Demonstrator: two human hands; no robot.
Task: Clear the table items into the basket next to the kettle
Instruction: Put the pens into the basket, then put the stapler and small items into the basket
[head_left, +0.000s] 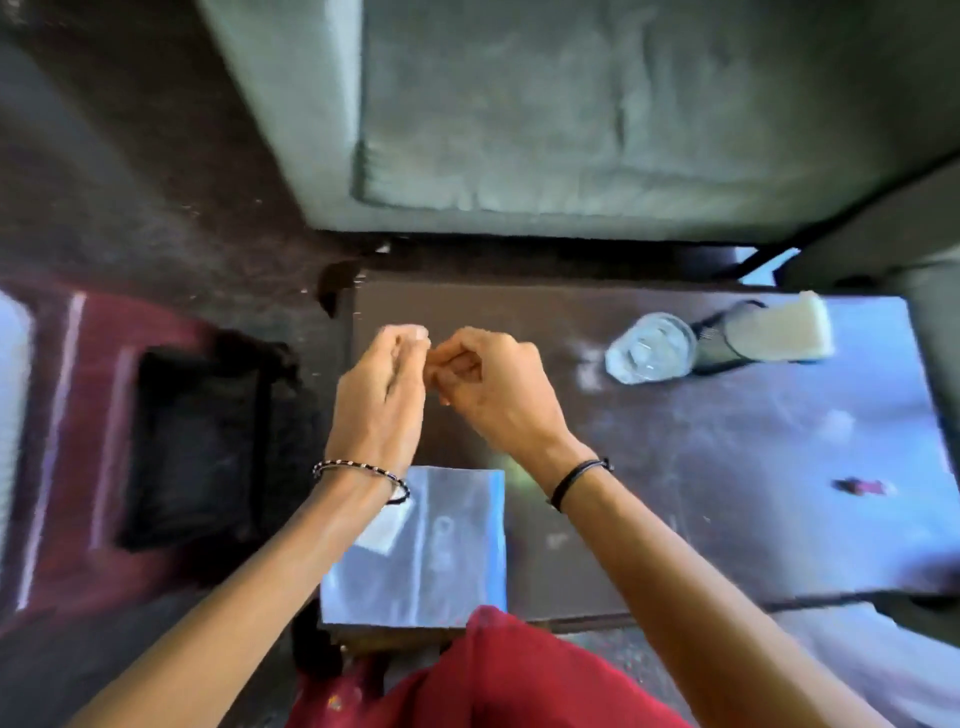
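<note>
My left hand (382, 395) and my right hand (493, 389) hover close together over the far left part of the dark table (727, 467). Both have their fingers curled shut, fingertips nearly touching, and I see nothing in them; the view is blurred. A clear glass (649, 347) lies at the back right. Beside it lies a black mesh holder (719, 338) with a cream block (779, 327) against it. A shiny flat packet (431, 545) rests at the near left edge, under my left wrist. A small red item (860, 486) sits far right. No kettle shows.
A grey-green sofa (571, 104) stands right behind the table. Left of the table, low down, is a dark red object (78, 415) with a black rectangular container (197, 447) on it. Red cloth (493, 675) covers my lap at the bottom.
</note>
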